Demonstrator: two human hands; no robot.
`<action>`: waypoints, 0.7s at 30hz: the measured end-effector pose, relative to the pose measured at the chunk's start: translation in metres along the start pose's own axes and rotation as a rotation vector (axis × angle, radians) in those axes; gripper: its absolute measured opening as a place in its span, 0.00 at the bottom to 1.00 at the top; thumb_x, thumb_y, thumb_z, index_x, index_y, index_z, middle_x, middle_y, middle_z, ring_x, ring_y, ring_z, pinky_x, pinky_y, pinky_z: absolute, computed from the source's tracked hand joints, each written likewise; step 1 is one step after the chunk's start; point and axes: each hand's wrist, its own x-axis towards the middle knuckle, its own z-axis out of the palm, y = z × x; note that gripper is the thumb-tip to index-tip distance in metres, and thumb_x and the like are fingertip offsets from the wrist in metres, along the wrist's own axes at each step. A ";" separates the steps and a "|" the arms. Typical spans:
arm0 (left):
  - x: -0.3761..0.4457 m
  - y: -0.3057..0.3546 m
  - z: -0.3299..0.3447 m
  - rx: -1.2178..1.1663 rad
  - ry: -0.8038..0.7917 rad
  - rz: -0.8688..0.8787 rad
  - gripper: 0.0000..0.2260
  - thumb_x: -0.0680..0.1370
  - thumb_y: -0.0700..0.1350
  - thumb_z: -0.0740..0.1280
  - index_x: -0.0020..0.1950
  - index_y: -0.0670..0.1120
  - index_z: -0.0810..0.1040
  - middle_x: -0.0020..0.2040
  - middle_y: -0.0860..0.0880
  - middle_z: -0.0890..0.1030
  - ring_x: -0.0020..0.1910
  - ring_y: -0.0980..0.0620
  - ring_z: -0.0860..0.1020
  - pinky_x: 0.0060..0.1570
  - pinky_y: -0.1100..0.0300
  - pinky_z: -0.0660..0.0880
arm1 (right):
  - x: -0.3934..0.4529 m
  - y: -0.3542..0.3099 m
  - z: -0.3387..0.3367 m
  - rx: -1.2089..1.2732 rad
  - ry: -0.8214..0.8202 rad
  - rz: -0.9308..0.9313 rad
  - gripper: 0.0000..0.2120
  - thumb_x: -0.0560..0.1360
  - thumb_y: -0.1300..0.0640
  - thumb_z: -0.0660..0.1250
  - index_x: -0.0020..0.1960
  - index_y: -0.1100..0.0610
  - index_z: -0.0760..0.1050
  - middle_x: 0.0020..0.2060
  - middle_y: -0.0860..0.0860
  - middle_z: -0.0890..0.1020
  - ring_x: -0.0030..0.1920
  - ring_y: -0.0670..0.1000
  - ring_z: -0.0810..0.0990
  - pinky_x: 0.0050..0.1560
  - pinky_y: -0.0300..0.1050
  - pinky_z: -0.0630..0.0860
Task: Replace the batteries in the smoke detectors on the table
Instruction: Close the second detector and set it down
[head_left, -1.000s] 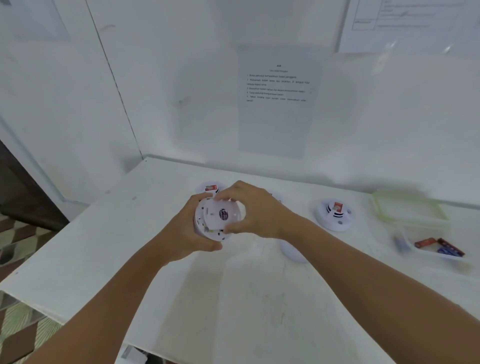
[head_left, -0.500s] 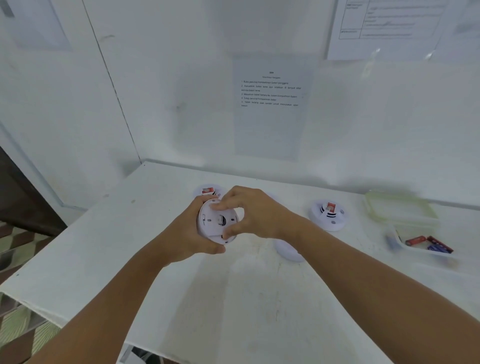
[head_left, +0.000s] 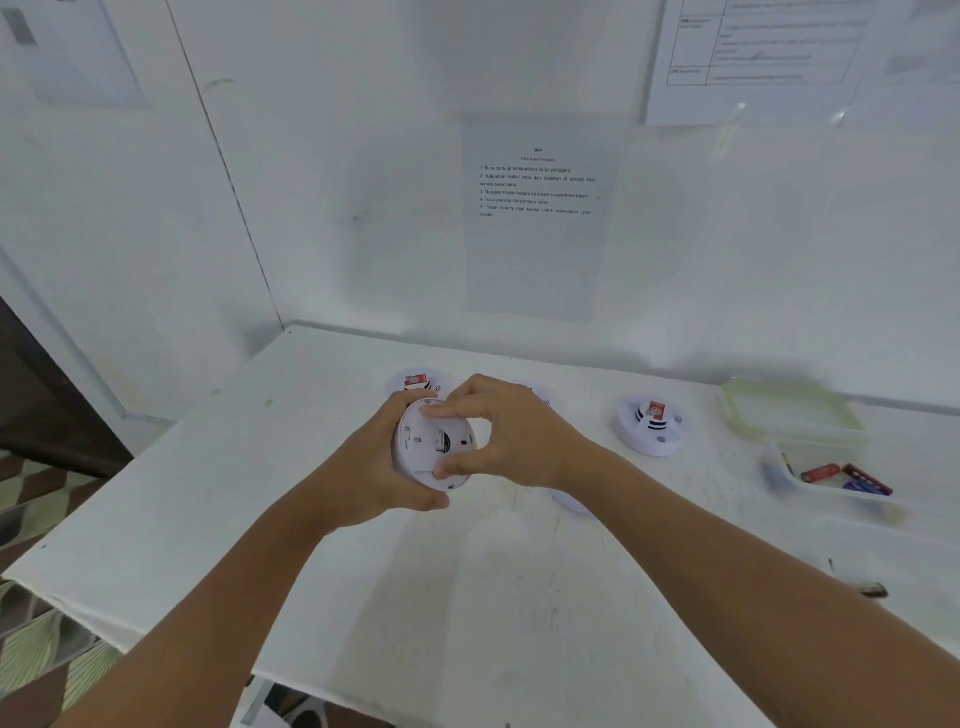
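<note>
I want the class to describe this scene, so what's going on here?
A person holds a white smoke detector above the table, underside towards them. The left hand grips its rim while the right hand pinches it. Another detector sits to the right, near a tray of batteries.

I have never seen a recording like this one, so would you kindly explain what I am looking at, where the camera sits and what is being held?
There is no machine here. The camera is worn on a person's head and looks forward and down, so the two arms reaching in are the wearer's own. The left hand grips a round white smoke detector, its back turned to the camera, while the right hand pinches its rim between finger and thumb. On the white table stand more detectors, one to the right and one behind the hands. Further right, a clear tray holds loose batteries.
</note>
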 end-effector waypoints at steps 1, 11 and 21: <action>0.000 0.000 0.000 0.010 0.004 0.026 0.41 0.65 0.27 0.80 0.69 0.55 0.70 0.66 0.52 0.74 0.60 0.54 0.79 0.50 0.57 0.82 | -0.001 -0.001 0.001 -0.032 0.014 -0.015 0.30 0.70 0.39 0.78 0.69 0.42 0.78 0.60 0.41 0.78 0.61 0.44 0.76 0.65 0.48 0.74; -0.001 -0.009 -0.010 0.134 -0.003 0.009 0.44 0.62 0.39 0.83 0.72 0.60 0.68 0.64 0.56 0.78 0.64 0.49 0.78 0.56 0.42 0.82 | -0.009 -0.013 0.007 -0.198 0.157 -0.096 0.30 0.67 0.38 0.78 0.67 0.45 0.79 0.57 0.41 0.82 0.55 0.41 0.79 0.61 0.47 0.73; 0.003 -0.016 -0.015 0.146 -0.003 0.010 0.44 0.61 0.40 0.83 0.72 0.60 0.69 0.65 0.54 0.78 0.65 0.49 0.78 0.58 0.41 0.81 | -0.011 -0.016 0.022 -0.145 0.212 0.008 0.32 0.66 0.39 0.79 0.67 0.45 0.77 0.54 0.41 0.80 0.53 0.41 0.78 0.59 0.47 0.75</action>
